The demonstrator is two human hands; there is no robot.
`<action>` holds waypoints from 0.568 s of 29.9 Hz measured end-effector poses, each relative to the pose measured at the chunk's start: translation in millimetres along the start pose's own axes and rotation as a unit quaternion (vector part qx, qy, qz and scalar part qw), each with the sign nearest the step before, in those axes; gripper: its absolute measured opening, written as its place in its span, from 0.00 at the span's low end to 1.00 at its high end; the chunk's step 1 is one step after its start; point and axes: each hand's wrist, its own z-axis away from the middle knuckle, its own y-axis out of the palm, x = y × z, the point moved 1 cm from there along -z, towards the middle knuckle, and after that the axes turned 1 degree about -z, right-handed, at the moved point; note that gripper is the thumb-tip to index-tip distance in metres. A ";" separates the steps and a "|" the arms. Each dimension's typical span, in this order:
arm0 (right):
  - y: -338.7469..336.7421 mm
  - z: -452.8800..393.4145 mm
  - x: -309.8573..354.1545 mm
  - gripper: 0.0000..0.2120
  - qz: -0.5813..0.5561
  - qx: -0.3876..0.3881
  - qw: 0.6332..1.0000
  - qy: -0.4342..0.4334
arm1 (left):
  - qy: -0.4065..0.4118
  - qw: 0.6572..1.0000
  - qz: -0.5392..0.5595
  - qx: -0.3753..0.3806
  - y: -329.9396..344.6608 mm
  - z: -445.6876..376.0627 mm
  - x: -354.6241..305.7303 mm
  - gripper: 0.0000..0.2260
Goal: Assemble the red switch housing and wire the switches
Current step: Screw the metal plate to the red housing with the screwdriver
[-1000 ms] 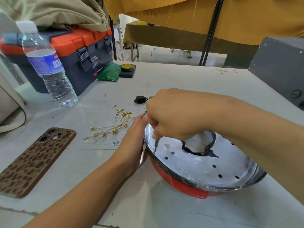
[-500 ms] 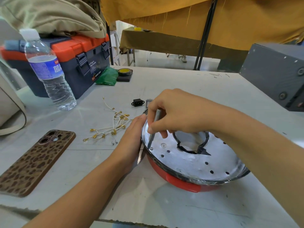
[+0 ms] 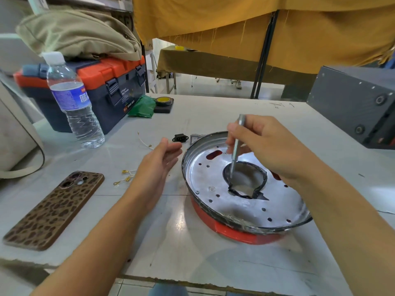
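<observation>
White table point(image 3: 213, 116) carries the red housing point(image 3: 230, 232); right hand point(image 3: 265, 146) pinches a screwdriver point(image 3: 236, 146), left hand point(image 3: 156, 167) at nine o'clock hovers slack, holding nothing.

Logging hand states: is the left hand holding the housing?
No. The left hand hovers open, fingers relaxed, beside the housing, clear of its rim.

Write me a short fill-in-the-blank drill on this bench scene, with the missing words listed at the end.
1. The right hand grips a slim metal ____ whose tip points into the plate's centre hole.
2. The left hand is open and touches ____.
3. The phone in the leopard-print case lies to the ____ of the red housing.
4. The water bottle stands in front of the ____.

Missing words: screwdriver; nothing; left; toolbox
</observation>
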 end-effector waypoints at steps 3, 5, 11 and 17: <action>-1.5 4.4 -4.2 0.14 0.034 0.043 0.998 0.014 | 0.041 0.994 -0.099 0.013 -19.7 4.7 -11.7 0.13; -3.1 7.7 -8.4 0.13 0.092 0.074 0.993 0.009 | 0.071 0.978 -0.195 0.014 -35.1 9.6 -17.6 0.10; -11.3 14.3 -24.7 0.17 0.271 0.155 0.949 0.035 | 0.098 0.880 -0.464 0.025 -62.7 15.5 -21.7 0.08; -13.7 18.4 -31.5 0.09 0.320 0.197 0.924 0.075 | 0.111 0.798 -0.589 0.060 -55.7 13.1 -13.3 0.04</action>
